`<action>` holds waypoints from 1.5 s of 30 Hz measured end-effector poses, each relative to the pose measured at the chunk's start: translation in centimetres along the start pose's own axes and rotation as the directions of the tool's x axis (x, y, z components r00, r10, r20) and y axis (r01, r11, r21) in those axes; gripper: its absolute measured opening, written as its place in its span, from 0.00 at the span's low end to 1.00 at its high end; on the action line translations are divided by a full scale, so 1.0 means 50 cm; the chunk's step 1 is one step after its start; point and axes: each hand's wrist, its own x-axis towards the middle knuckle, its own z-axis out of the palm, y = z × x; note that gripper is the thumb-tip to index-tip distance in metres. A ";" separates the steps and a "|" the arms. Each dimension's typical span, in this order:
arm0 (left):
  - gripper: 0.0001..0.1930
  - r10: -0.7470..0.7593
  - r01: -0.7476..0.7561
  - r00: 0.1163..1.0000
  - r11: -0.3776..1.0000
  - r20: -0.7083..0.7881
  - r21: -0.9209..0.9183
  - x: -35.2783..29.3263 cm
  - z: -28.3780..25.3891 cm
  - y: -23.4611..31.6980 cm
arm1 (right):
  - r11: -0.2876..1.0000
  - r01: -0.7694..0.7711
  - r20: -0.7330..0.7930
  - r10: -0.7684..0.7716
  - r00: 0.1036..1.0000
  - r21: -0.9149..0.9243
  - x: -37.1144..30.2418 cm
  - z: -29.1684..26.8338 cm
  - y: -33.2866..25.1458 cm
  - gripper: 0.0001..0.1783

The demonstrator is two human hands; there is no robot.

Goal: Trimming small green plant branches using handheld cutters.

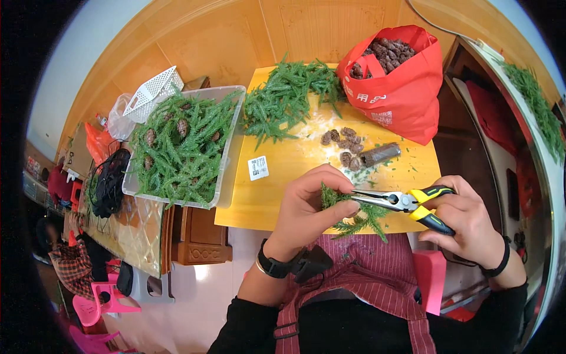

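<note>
Close to the near edge of the yellow table (pixel 250 203), my left hand (pixel 306 203) pinches a green pine sprig (pixel 368 221) between thumb and fingers. My right hand (pixel 469 224) grips long-nose pliers (pixel 404 202) by their yellow and black handles, which are spread apart. The plier jaws point left and reach my left fingertips at the top of the sprig. Whether they bite on anything is too small to tell. Beyond my hands lie several brown pine cones (pixel 348 141) beside a dark brown cylindrical roll (pixel 380 154).
A red bag (pixel 407 97) full of pine cones stands back right, next to heaped green sprigs (pixel 289 97). At the left is a clear tub (pixel 233 141) of sprigs with cones. A white label (pixel 258 168) lies on the table. Another person (pixel 71 262) sits far left.
</note>
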 end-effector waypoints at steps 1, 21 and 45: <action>0.10 -0.001 0.001 1.000 1.000 0.002 -0.001 0.001 0.000 -0.002 | 1.000 -0.002 0.000 0.002 1.000 0.000 -0.001 0.002 0.001 0.21; 0.08 0.181 -0.190 0.980 0.975 0.080 0.119 0.004 -0.005 0.008 | 0.985 0.139 -0.141 -0.152 0.978 -0.099 0.005 0.016 0.009 0.19; 0.15 0.419 -0.460 0.886 0.742 0.198 0.487 0.012 -0.002 0.014 | 0.958 0.073 -0.117 -0.109 0.987 -0.278 -0.015 0.004 0.018 0.20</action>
